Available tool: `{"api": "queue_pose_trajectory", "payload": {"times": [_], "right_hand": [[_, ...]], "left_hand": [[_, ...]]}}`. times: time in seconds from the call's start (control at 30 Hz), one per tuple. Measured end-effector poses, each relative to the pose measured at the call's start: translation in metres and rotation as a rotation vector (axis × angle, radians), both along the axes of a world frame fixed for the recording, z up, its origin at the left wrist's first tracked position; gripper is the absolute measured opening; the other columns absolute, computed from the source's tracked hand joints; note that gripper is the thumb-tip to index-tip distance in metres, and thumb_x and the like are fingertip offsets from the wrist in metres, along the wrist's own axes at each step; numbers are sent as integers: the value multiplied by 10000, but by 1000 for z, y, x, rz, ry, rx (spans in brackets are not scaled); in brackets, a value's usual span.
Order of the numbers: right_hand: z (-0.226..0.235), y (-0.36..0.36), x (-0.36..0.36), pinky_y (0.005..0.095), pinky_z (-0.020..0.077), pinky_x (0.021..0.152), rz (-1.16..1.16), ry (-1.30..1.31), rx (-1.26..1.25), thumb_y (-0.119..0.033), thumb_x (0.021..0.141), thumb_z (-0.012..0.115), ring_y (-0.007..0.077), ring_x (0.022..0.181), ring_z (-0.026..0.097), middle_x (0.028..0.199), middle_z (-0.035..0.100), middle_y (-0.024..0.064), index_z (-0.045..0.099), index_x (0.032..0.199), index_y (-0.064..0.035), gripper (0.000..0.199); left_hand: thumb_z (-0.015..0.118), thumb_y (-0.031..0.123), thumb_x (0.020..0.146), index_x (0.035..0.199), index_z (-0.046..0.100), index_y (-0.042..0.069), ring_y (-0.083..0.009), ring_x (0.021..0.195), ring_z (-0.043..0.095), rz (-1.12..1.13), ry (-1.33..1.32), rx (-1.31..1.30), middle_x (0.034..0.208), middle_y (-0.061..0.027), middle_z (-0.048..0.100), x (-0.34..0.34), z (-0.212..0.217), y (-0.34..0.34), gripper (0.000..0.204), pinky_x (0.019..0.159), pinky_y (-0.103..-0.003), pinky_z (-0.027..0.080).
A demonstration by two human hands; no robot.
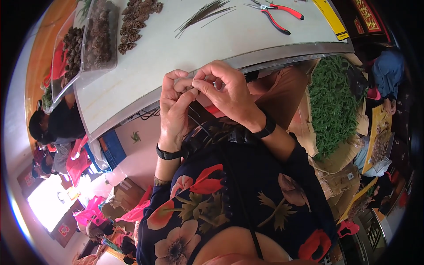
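Both hands meet just below the table edge. Left hand and right hand have fingertips pressed together, pinching a small piece with thin dark wire trailing down toward the lap; too small to tell what the piece is. On the table: pine cones, pine needles, red-handled pliers, clear tray of cones.
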State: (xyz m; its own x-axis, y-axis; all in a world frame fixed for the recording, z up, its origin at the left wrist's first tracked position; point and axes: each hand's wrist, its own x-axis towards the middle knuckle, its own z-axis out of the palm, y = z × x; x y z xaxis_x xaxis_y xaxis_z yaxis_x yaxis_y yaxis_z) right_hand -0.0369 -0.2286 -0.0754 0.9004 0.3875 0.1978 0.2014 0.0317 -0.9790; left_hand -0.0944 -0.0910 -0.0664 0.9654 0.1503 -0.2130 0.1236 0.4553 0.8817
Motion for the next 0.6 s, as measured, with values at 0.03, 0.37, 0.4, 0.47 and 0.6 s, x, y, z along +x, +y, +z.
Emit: {"api": "queue_pose_trajectory", "payload": {"times": [0.03,0.37,0.4,0.47,0.6], "right_hand": [[-1,0,0,213,394,554,-12,-25,3,-67,824,691,69,658,509,818,606,4,622,856,-40,81],[1,-4,2,265,449,536,-43,-51,26,-43,808,680,159,651,580,766,616,75,610,810,3,84],[-1,-4,1,265,449,537,-39,-16,42,-40,809,680,158,652,580,763,614,74,609,808,3,83],[-3,-4,0,267,448,539,-29,55,75,-33,809,680,156,655,579,756,609,71,607,806,2,81],[1,-5,1,271,461,564,-14,-75,19,-19,807,679,163,670,589,756,602,74,605,799,-1,77]], "left_hand": [[514,-58,852,1137,468,26,-87,766,507,-9,4,10,920,-43,630,0,-1,1,300,721,-217,407],[447,104,886,939,549,17,-62,668,399,-237,207,21,739,18,466,4,4,3,145,576,-205,303],[453,107,879,927,545,20,-59,661,387,-216,206,-7,731,21,453,4,4,2,136,570,-206,292],[466,114,865,903,538,25,-54,649,362,-171,204,-62,715,27,426,4,3,2,120,558,-208,270],[474,96,853,876,532,31,-54,651,363,-137,215,-119,712,28,424,2,2,3,91,563,-205,273]]}}
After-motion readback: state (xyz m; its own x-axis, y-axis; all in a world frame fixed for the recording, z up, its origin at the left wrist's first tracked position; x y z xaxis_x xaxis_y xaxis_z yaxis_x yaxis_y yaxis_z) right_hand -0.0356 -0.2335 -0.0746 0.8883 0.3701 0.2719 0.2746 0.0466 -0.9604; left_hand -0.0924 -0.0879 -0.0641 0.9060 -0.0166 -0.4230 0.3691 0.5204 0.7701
